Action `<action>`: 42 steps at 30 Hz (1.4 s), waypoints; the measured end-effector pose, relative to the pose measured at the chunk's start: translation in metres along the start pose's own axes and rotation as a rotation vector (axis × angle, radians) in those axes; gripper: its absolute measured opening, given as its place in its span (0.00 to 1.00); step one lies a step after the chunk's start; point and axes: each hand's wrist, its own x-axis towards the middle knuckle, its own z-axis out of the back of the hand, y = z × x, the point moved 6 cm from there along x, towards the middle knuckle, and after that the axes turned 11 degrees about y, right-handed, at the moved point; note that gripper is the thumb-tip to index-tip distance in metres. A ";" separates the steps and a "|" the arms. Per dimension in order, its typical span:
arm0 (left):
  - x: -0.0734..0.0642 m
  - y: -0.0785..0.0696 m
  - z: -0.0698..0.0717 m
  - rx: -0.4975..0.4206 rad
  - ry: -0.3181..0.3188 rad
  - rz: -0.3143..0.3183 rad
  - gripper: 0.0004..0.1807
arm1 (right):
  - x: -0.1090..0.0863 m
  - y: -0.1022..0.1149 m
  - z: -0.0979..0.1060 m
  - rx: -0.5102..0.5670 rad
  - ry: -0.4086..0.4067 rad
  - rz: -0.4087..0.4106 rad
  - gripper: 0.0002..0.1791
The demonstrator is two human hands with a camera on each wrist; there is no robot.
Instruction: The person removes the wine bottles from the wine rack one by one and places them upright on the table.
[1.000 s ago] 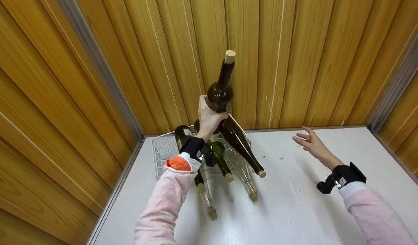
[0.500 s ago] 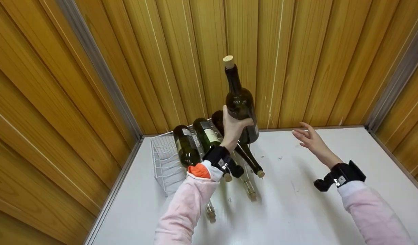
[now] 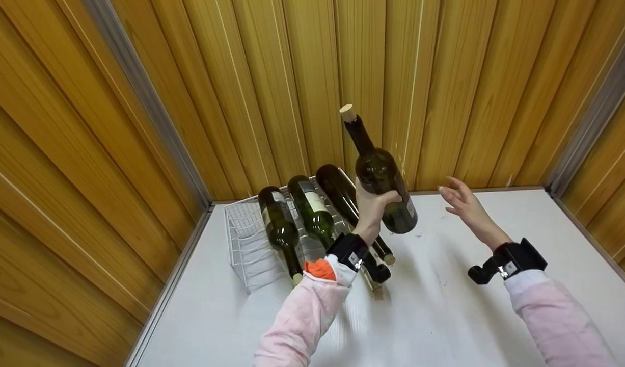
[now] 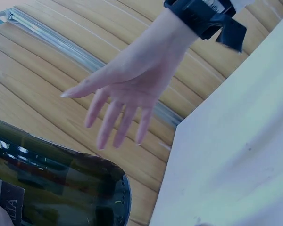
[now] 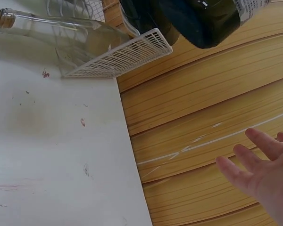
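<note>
A smooth dark glass bottle (image 3: pixel 378 165), corked and long-necked, tilts its neck towards eleven o'clock — the left hand (image 3: pixel 372 205) wraps its round body above the white counter (image 3: pixel 470 316). Between three and four o'clock of it, the right hand (image 3: pixel 464 205) is released, fingers relaxed. At eight o'clock, a white wire basket (image 3: pixel 241 255) bears glossy dark bottles (image 3: pixel 320 220) and a clear glass bottle (image 5: pixel 80 34); the pink sleeve (image 3: pixel 304 318) and black wrist strap (image 3: pixel 348 250) partly block them. Grooved, wood-grained panels (image 3: pixel 312 76) rise behind.

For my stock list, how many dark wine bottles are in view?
4: the held bottle in the left hand, plus the left bottle, middle bottle and right bottle on the white wire rack. More may be hidden.
</note>
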 end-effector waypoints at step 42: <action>-0.092 0.094 -0.066 0.127 0.038 0.388 0.36 | -0.024 0.035 0.002 0.072 -0.053 0.190 0.34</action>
